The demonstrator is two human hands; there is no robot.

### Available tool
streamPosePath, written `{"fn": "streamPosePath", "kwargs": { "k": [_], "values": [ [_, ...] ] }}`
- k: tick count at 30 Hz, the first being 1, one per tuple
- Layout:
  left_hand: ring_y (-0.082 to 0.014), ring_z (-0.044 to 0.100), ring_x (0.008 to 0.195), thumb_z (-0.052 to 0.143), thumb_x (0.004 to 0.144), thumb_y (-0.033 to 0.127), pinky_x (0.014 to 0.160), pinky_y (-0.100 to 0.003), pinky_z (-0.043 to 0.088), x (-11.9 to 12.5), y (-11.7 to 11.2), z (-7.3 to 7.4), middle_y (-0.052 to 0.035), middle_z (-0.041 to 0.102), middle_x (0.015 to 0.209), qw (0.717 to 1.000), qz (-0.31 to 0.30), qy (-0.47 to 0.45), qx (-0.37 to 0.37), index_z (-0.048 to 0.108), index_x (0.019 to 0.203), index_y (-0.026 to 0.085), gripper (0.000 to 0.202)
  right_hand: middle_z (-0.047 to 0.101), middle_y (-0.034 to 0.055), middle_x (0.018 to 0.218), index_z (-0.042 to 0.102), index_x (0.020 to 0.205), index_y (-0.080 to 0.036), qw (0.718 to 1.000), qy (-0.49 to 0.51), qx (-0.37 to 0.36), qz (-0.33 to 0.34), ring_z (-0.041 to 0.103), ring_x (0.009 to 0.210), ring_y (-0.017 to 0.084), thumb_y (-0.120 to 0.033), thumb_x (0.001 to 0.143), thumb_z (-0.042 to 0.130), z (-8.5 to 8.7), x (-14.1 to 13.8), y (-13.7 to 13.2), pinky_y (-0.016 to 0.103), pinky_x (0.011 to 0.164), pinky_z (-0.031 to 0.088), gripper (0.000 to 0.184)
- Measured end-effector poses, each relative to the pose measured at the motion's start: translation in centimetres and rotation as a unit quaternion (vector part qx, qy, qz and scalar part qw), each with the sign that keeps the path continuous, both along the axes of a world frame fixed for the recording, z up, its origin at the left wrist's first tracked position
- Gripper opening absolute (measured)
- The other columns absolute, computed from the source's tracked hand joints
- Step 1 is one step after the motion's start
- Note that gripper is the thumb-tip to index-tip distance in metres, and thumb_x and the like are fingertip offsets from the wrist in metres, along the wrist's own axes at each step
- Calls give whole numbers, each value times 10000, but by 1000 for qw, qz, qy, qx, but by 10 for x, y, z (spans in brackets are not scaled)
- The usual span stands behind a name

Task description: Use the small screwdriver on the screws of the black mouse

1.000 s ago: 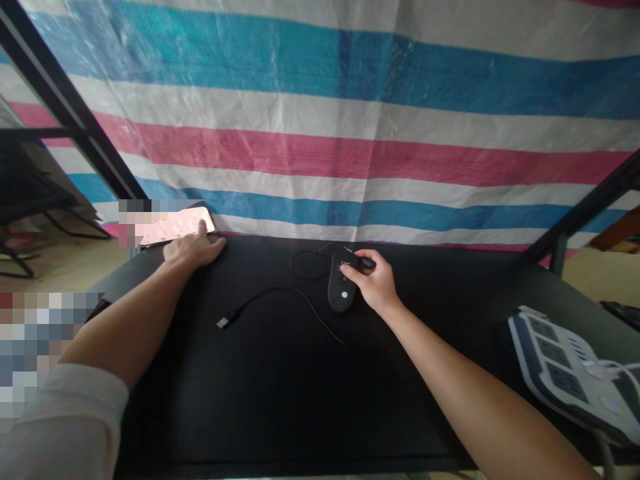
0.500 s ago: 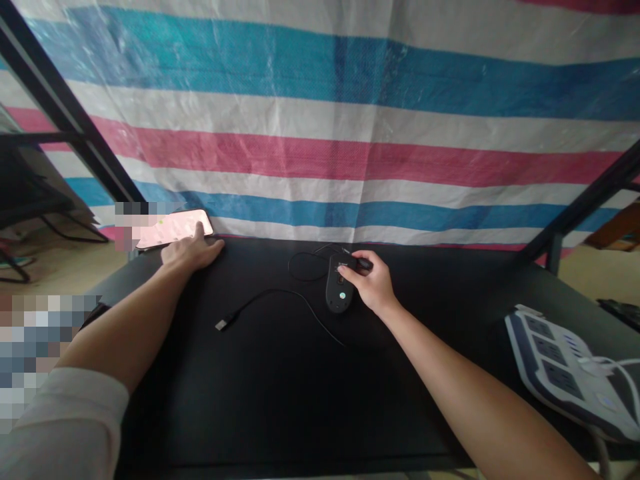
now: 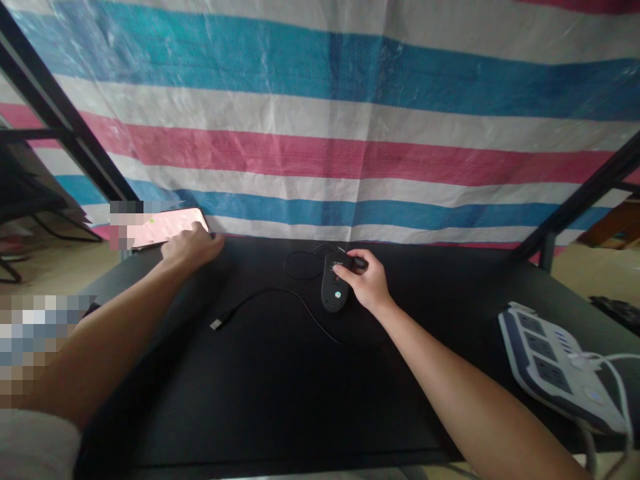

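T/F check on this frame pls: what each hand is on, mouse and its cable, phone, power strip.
1. The right hand grips a black mouse turned underside up. True.
2. The mouse's USB plug is pushed into the power strip. False: the plug lies loose on the black table, left of the mouse; the strip is at the right edge.
3. The left hand rests at the edge of a phone in the far left corner. True.
4. The phone screen is dark. False: it is lit, pinkish.
5. A white cable is plugged into the power strip. True.
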State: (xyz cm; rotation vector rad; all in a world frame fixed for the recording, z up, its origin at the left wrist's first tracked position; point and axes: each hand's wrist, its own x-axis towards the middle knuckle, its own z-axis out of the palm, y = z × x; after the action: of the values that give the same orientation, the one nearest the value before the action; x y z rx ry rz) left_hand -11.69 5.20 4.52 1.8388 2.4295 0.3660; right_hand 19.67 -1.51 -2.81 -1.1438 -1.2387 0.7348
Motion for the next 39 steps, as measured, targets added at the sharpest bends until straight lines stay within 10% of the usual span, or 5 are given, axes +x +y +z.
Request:
{"fn": "streamPosePath", "kwargs": {
  "k": [4,10,17,24,39],
  "values": [
    [-429,618,1036,295,889,535,801,-437,469,62,-37,13,-247,681,1034,994,-103,46,12,686,1003,91,603,663,15,854,613,925,-203,1000,14,-4,1,673,722,185,-433,529,829,1,-1,0,347,722,583,507],
    [-223,596,594,436,839,635,543,-284,358,136,-89,-4,-68,570,537,945,-278,-174,10,557,516,209,549,662,-7,829,582,953,-214,999,50,11,-1,677,695,163,-418,509,854,8,-5,-8,308,689,582,559],
    [-166,595,536,740,684,501,450,-251,449,152,-88,-41,-50,651,670,782,-243,-568,-85,644,768,142,381,681,-12,799,571,928,-218,997,74,17,22,694,676,172,-387,514,845,17,-11,-15,296,636,581,524],
    [-172,669,693,825,662,423,578,-250,552,149,-84,-55,-101,711,846,672,-214,-707,-51,656,874,98,425,668,-15,719,593,892,-206,994,61,88,-25,682,666,155,-445,617,810,21,-6,-13,284,634,583,423],
    [-169,645,528,714,757,228,424,-272,548,152,-81,-54,-7,623,727,660,-115,-742,0,463,959,174,327,683,4,596,662,818,-181,991,-20,114,-73,673,512,167,-419,727,733,31,0,-27,268,472,541,264]
  ]
}}
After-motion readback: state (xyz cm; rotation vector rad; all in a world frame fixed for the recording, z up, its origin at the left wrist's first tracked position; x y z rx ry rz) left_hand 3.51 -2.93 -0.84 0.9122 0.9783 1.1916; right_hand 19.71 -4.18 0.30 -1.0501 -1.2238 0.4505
